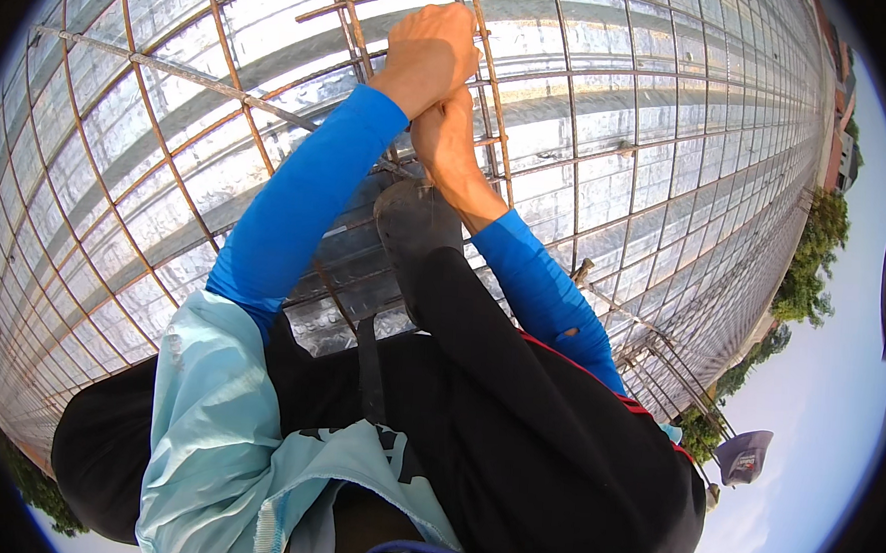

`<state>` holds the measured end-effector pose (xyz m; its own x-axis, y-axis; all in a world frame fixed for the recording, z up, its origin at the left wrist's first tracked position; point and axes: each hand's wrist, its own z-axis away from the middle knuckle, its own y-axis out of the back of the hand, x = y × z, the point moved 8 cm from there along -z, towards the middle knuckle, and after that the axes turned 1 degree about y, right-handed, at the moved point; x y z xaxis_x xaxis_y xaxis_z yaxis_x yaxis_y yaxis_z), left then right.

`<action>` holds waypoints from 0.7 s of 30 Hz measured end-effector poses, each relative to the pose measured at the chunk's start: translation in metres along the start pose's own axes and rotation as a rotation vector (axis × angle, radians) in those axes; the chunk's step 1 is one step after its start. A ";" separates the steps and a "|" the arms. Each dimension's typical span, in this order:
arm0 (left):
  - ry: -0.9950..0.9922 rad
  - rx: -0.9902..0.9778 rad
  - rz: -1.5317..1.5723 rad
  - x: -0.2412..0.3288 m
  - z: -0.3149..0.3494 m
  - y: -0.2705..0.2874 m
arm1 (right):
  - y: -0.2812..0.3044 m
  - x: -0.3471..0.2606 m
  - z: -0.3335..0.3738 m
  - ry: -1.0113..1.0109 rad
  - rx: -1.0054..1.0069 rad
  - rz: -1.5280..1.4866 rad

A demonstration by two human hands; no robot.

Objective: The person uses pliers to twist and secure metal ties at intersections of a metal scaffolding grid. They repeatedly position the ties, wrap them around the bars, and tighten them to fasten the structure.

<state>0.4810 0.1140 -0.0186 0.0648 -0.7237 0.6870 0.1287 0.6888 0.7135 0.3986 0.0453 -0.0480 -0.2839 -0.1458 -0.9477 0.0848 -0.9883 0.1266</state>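
Observation:
My left hand (pixel 431 54) is closed in a fist over the rusty steel rebar mesh (pixel 570 93), close to where bars run side by side. Just below it, my right hand (pixel 448 142) is also closed, its fingers tucked under the left wrist. Whatever the two hands grip is hidden by the fingers and by the left hand itself. Both forearms wear blue sleeves. A dark shoe (pixel 413 220) rests on the mesh right beneath the right hand.
Shiny corrugated metal decking (pixel 528 181) lies under the mesh. A thicker bar (pixel 188 76) crosses it diagonally at the left. Upright bars (pixel 683 374) stand at the right edge, and a grey cap (pixel 743 456) appears near them. Trees (pixel 813 256) lie beyond.

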 end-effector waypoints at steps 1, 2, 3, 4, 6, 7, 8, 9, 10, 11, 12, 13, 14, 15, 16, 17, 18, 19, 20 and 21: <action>0.021 -0.051 -0.012 -0.001 -0.001 -0.003 | -0.001 0.004 0.001 -0.056 -0.055 0.016; 0.042 -0.102 -0.023 -0.002 -0.005 -0.004 | 0.001 0.004 0.003 -0.066 -0.051 0.022; 0.068 -0.146 -0.037 -0.006 -0.009 -0.005 | 0.000 0.003 0.003 -0.073 -0.054 0.027; 0.076 -0.183 -0.066 -0.007 -0.011 -0.009 | 0.000 0.002 0.004 -0.079 -0.057 0.033; 0.098 -0.258 -0.124 -0.012 -0.012 -0.022 | 0.001 -0.001 0.008 -0.089 -0.081 0.079; 0.086 -0.247 -0.111 -0.016 -0.012 -0.023 | 0.003 -0.003 0.010 -0.092 -0.100 0.118; 0.075 -0.237 -0.098 -0.021 -0.012 -0.025 | 0.007 -0.005 0.009 -0.096 -0.121 0.157; 0.058 -0.235 -0.082 -0.024 -0.010 -0.027 | 0.018 -0.013 0.007 -0.042 -0.090 0.257; 0.062 -0.239 -0.066 -0.022 -0.008 -0.024 | 0.035 -0.021 0.003 0.009 -0.055 0.356; 0.066 -0.244 -0.050 -0.020 -0.007 -0.021 | 0.051 -0.029 -0.002 0.060 -0.021 0.455; 0.064 -0.247 -0.036 -0.016 -0.007 -0.018 | 0.070 -0.046 -0.009 0.219 0.080 0.560; 0.057 -0.223 -0.013 -0.017 -0.007 -0.019 | 0.085 -0.061 -0.016 0.382 0.178 0.660; 0.054 -0.194 0.010 -0.024 -0.008 -0.022 | 0.090 -0.066 -0.027 0.466 0.160 0.767; 0.049 -0.167 0.038 -0.027 -0.008 -0.023 | 0.094 -0.069 -0.038 0.548 0.144 0.880; 0.052 -0.180 0.047 -0.027 -0.009 -0.025 | 0.092 -0.072 -0.046 0.642 0.113 0.975; 0.054 -0.193 0.055 -0.027 -0.010 -0.027 | 0.090 -0.073 -0.051 0.710 0.061 1.046; 0.061 -0.205 0.060 -0.028 -0.009 -0.028 | 0.084 -0.074 -0.055 0.762 0.012 1.105; 0.047 -0.198 0.055 -0.027 -0.009 -0.028 | 0.079 -0.073 -0.059 0.814 -0.038 1.165; 0.032 -0.189 0.050 -0.027 -0.009 -0.028 | 0.078 -0.070 -0.063 0.825 -0.085 1.226; 0.019 -0.178 0.042 -0.024 -0.010 -0.024 | 0.077 -0.069 -0.068 0.839 -0.133 1.284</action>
<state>0.4858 0.1146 -0.0539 0.0925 -0.6960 0.7120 0.2987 0.7015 0.6470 0.4901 -0.0174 0.0072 0.6429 -0.7569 -0.1172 -0.0610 -0.2031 0.9773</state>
